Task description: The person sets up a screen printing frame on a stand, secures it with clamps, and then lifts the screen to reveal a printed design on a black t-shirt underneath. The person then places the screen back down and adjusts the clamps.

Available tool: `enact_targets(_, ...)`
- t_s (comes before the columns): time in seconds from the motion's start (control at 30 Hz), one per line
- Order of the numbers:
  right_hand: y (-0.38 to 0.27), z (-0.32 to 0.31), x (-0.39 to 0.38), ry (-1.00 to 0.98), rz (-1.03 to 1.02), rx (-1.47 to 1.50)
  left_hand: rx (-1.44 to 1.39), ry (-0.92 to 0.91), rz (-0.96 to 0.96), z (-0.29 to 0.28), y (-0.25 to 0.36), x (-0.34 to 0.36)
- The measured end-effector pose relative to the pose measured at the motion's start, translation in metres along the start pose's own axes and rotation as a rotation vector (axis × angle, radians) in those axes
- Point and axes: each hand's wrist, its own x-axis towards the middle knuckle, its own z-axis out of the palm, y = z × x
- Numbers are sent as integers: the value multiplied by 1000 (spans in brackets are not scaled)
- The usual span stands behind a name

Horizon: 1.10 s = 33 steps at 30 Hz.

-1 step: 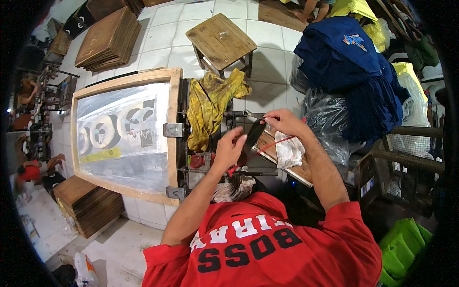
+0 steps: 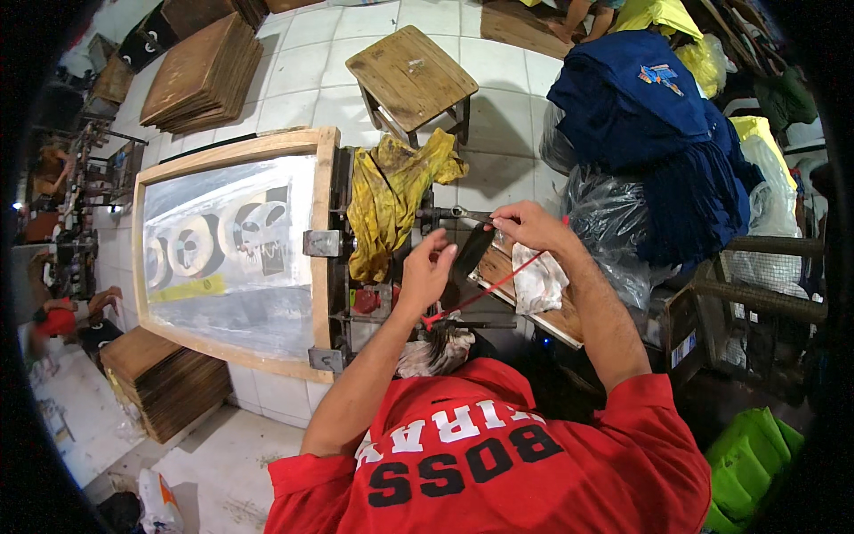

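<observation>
My right hand (image 2: 531, 227) is closed, thumb against fingers, on the near end of a grey metal wrench (image 2: 476, 215). The wrench's ring end lies against the metal arm of a clamp assembly (image 2: 434, 214). My left hand (image 2: 429, 271) is raised beside a dark, flat panel (image 2: 467, 258), fingers curved and apart, with nothing visible in it. A thin red cord (image 2: 507, 279) runs slantwise below my hands toward my right wrist. To the left, two metal clamps (image 2: 321, 242) hold a wood-framed printing screen (image 2: 325, 191) with round cartoon shapes on its mesh.
A stained yellow cloth (image 2: 382, 205) drapes over the clamp assembly. A white rag (image 2: 539, 283) lies on a board at right. Beyond stand a wooden stool (image 2: 411, 76), stacked boards (image 2: 200, 76) and a navy garment pile (image 2: 623, 98). Other people are at the far left and top right.
The red cord now stretches in a longer, straighter line below my hands. My left hand has shifted slightly up and left, away from the dark panel. My right hand stays in place.
</observation>
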Motion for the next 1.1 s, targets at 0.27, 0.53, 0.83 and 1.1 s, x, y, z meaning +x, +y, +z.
enact_targets(0.27,-4,-26,17,-118,-121,-174,-593,-42,-345,14,5,48)
enact_targets(0.53,0,-31,26,-197,-46,-50,-550,-36,-342,15,4,55)
enact_targets(0.83,-5,-30,23,-160,-147,-224,-518,-47,-332,13,7,56)
enact_targets(1.1,-3,-31,22,-166,-106,-158,-479,-46,-346,13,8,57)
